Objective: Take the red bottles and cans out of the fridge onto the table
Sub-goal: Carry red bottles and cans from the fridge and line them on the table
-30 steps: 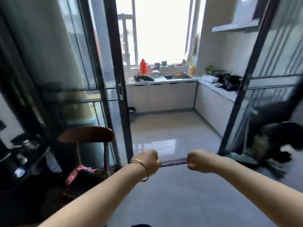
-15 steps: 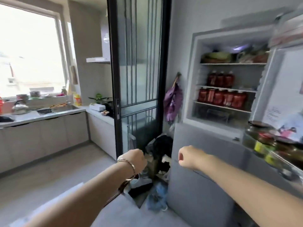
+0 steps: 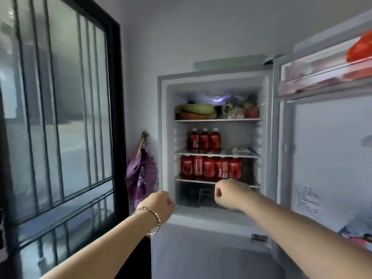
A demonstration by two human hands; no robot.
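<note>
Inside fridge (image 3: pixel 162 137), on lower shelf (image 3: pixel 250 185): row of red bottles (image 3: pixel 211 168), upright; trio (image 3: pixel 204 140) one shelf higher. My right hand (image 3: pixel 227 195) fisted, empty, just below row, nearer. Left hand (image 3: pixel 163 206) fisted, empty, by fridge's left edge.

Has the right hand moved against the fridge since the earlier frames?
Yes. The right hand has risen from the lower door of the fridge to just under the red drinks.

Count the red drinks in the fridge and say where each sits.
8. Three red bottles stand side by side on the middle shelf; five more red drinks line the shelf below. Others may be hidden behind them.
</note>
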